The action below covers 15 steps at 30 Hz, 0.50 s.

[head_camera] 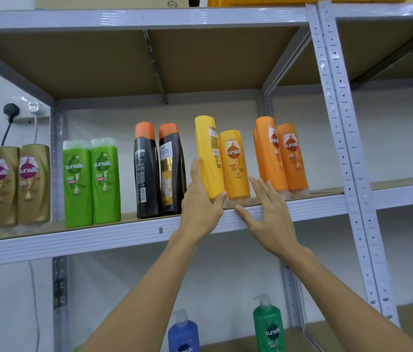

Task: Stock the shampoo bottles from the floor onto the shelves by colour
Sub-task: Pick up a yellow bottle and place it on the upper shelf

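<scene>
My left hand (200, 204) grips the lower end of a yellow shampoo bottle (208, 153), which leans left with its back label facing me, next to a second yellow bottle (236, 163) standing on the shelf (124, 236). My right hand (264, 212) is spread open just right of these, thumb against the shelf's front rail, holding nothing. Along the same shelf stand paired bottles: gold (18, 184), green (91, 181), black with orange caps (159, 171) and orange (280, 153).
A blue pump bottle (184, 334) and a green pump bottle (267, 326) stand on the shelf below. A grey perforated upright (340, 138) bounds the bay on the right. A plug and cable (10, 115) hang on the wall at left.
</scene>
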Available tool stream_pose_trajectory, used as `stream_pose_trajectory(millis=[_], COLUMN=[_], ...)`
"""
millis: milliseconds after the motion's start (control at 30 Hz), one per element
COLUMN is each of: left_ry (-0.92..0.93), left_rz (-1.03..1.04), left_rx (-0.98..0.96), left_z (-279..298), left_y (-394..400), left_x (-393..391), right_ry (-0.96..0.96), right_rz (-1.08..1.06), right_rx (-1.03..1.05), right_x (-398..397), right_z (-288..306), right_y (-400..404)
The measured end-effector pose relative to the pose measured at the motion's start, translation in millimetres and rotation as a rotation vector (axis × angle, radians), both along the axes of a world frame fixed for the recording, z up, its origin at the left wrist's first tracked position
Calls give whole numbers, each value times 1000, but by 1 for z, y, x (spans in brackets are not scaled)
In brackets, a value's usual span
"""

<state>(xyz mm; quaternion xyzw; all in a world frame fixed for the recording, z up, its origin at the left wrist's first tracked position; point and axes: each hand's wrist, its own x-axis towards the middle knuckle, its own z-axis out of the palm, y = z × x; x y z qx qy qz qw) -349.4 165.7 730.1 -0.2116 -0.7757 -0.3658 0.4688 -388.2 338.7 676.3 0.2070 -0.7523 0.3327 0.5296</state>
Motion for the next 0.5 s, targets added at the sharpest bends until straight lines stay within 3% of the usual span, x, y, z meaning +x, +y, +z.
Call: stream_pose_trajectory(millis=[500], left_ry=[-174], left_rz=[185], left_rx=[-144], left_z=[9], left_y=[13], left_x=[-5], right_ry=[23], right_rz=[-52], right_rx=[-12], right_x=[-5], right_z=[-4], right_y=[-6])
